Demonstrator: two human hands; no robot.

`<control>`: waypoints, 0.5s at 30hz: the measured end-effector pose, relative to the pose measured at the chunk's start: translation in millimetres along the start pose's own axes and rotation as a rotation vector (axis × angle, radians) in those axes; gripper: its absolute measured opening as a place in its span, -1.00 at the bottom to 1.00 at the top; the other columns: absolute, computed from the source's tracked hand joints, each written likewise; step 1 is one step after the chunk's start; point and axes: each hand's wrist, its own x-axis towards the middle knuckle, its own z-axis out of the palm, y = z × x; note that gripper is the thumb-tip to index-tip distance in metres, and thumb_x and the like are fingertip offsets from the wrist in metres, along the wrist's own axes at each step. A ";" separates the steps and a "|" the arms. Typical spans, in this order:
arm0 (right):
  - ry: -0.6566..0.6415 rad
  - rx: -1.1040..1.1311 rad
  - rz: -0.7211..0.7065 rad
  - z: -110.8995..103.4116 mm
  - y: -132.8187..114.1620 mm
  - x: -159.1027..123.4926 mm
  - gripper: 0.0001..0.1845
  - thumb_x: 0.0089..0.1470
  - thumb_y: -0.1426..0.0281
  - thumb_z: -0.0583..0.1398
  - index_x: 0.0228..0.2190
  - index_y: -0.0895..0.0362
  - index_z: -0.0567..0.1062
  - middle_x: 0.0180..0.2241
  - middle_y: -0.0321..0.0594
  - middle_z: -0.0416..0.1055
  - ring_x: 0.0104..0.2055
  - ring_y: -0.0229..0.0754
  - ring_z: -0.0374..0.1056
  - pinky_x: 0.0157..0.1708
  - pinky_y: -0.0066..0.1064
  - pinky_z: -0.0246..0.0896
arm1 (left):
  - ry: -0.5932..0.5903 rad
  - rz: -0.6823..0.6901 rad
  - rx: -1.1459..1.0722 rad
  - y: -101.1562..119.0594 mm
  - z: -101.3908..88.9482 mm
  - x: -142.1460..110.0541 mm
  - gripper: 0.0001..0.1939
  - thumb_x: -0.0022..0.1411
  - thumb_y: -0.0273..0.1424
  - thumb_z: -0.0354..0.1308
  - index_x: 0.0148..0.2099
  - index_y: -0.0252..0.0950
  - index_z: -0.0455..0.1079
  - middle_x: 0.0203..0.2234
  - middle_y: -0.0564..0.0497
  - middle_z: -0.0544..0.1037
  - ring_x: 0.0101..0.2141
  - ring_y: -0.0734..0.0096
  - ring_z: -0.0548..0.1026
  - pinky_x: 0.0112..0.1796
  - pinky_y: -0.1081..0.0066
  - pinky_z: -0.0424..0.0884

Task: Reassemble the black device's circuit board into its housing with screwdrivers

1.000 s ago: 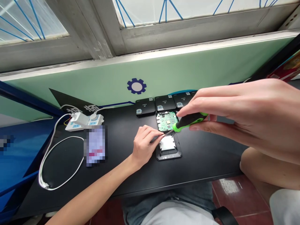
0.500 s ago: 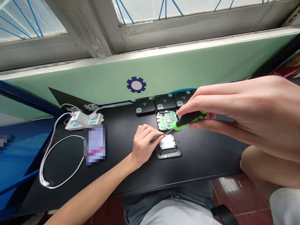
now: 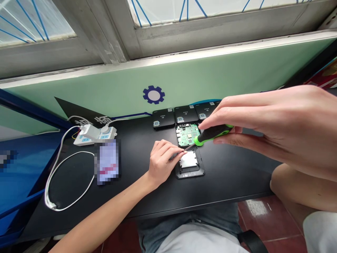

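A black-and-green screwdriver [image 3: 214,134] is gripped by its handle in my right hand [image 3: 265,123], its thin shaft slanting down and left. At the shaft's end, the thumb and fingers of my left hand [image 3: 164,158] are pinched together. Whatever lies between those fingertips is too small to make out. Just below them rests a black plastic cover [image 3: 190,174] with a white plate [image 3: 188,160] in its middle, lying flat on the table. Behind the cover sits a green circuit board [image 3: 187,135] in a black casing, partly hidden by the screwdriver.
Several closed black boxes [image 3: 163,118] line the back of the black table [image 3: 223,186]. To the left are a white power strip [image 3: 94,135], a looped white cable [image 3: 72,209] and a blurred-out flat object [image 3: 107,163]. A green partition [image 3: 121,89] rises behind.
Almost nothing differs. Both hands and the screwdriver keep their places, and the whole view has shifted only very slightly.
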 end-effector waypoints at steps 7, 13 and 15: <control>-0.043 0.019 -0.005 -1.3 1.6 1.6 -0.73 0.62 0.30 0.07 0.02 0.00 0.59 -0.08 -0.25 0.64 -0.30 -0.19 0.56 -0.37 -0.27 0.35 | -0.024 -0.014 -0.011 -2.1 -1.1 -2.1 -0.93 0.51 -0.44 0.43 -0.04 -0.18 0.62 -0.26 0.07 0.78 -0.28 0.31 0.59 -0.17 0.21 0.40; -0.088 0.048 -0.001 1.1 5.3 5.8 -0.74 0.59 0.35 0.09 0.06 0.03 0.58 -0.06 -0.18 0.63 -0.25 -0.13 0.56 -0.32 -0.27 0.37 | -0.128 -0.015 -0.037 -4.3 -4.7 -0.4 -0.95 0.57 -0.37 0.38 -0.07 -0.18 0.64 -0.24 0.05 0.78 -0.26 0.32 0.61 -0.14 0.20 0.39; -0.118 0.055 0.036 4.9 5.0 7.5 -0.77 0.54 0.40 0.14 0.04 0.04 0.59 -0.08 -0.20 0.62 -0.25 -0.15 0.55 -0.33 -0.29 0.34 | -0.190 -0.015 -0.057 -5.8 -7.2 3.0 -0.93 0.57 -0.36 0.37 -0.08 -0.20 0.64 -0.26 0.05 0.77 -0.26 0.32 0.60 -0.16 0.20 0.36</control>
